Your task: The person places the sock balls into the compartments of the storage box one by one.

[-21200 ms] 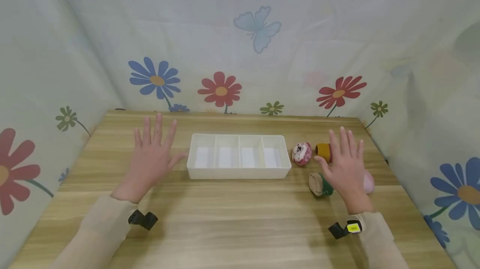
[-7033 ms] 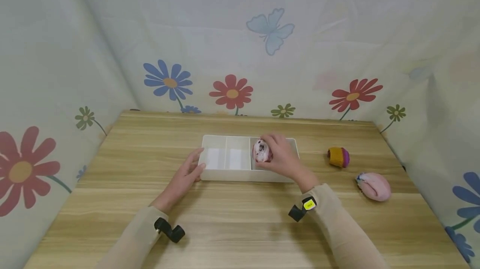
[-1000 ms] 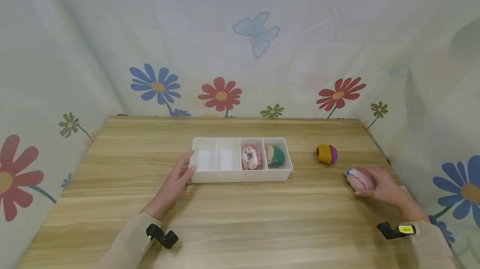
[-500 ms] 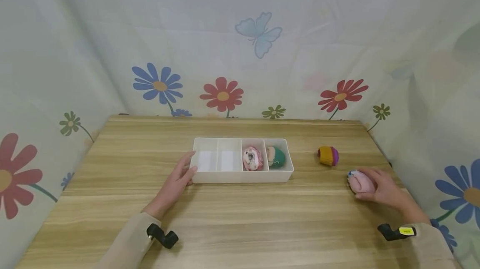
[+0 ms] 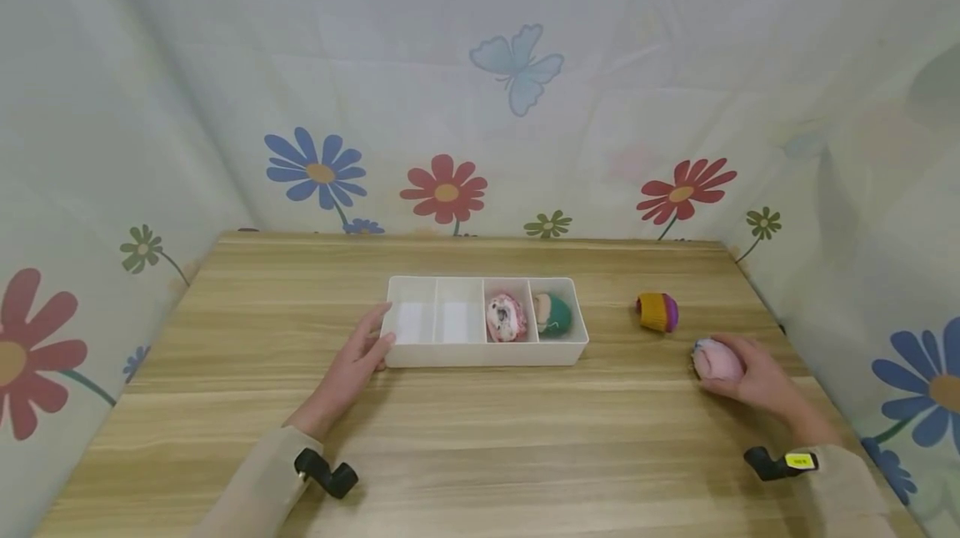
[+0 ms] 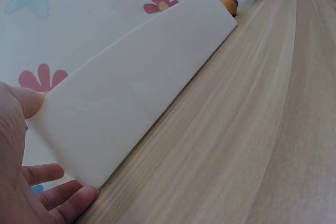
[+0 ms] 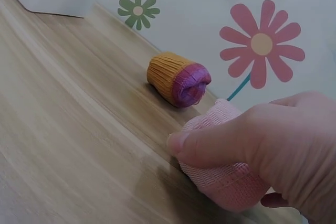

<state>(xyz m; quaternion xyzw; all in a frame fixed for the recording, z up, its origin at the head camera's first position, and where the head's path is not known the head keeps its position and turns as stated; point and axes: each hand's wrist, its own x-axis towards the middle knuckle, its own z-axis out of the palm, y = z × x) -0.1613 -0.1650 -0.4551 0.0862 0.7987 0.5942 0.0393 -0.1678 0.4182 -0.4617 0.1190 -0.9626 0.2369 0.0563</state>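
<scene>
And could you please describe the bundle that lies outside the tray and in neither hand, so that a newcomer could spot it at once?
On the wooden table stands a long white tray with four compartments. To its right, farther back than the right hand, lies a small rolled bundle. It is yellow-orange with a purple end, unlike the pink bundle that the hand holds.

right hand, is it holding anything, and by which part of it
The right hand holds the pink bundle by its near and far sides.
</scene>
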